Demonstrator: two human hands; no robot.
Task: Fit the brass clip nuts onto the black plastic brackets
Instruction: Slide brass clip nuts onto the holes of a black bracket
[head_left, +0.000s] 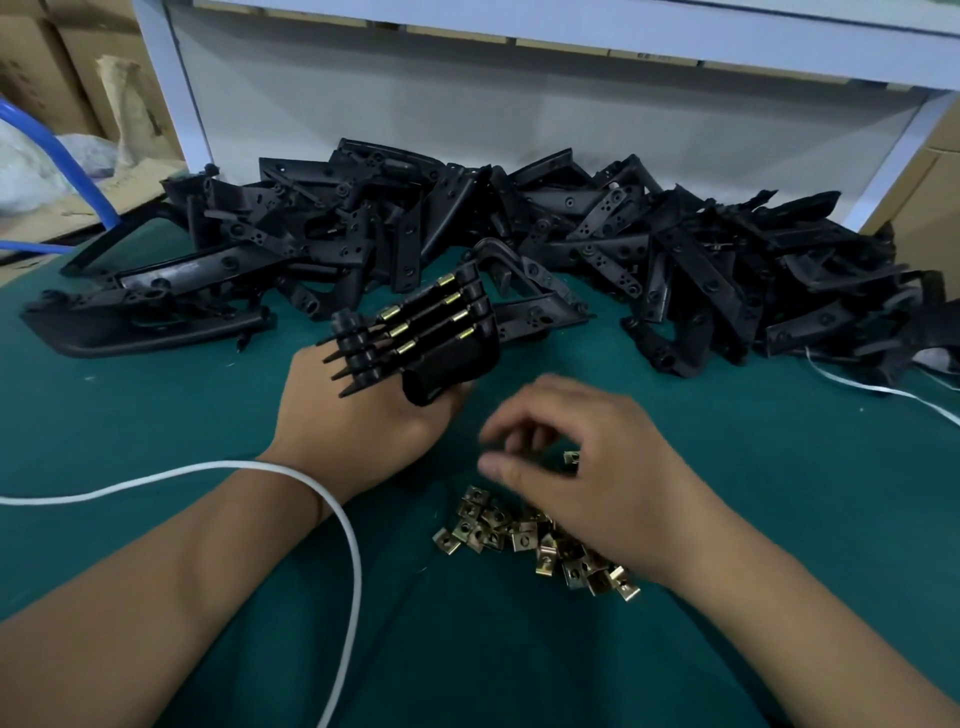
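My left hand (363, 421) grips a stack of several black plastic brackets (415, 332), held side by side and tilted up to the right, most with brass clip nuts fitted along their edges. My right hand (582, 467) hovers over a pile of loose brass clip nuts (524, 535) on the green table, fingers curled and blurred. One clip nut (571, 457) shows just under its fingers; whether the fingers hold it I cannot tell.
A big heap of black plastic brackets (519, 234) spreads across the back of the green table (156, 415). A white cable (332, 519) loops over my left wrist. White shelf frame (176, 93) and cardboard boxes (47, 67) stand behind.
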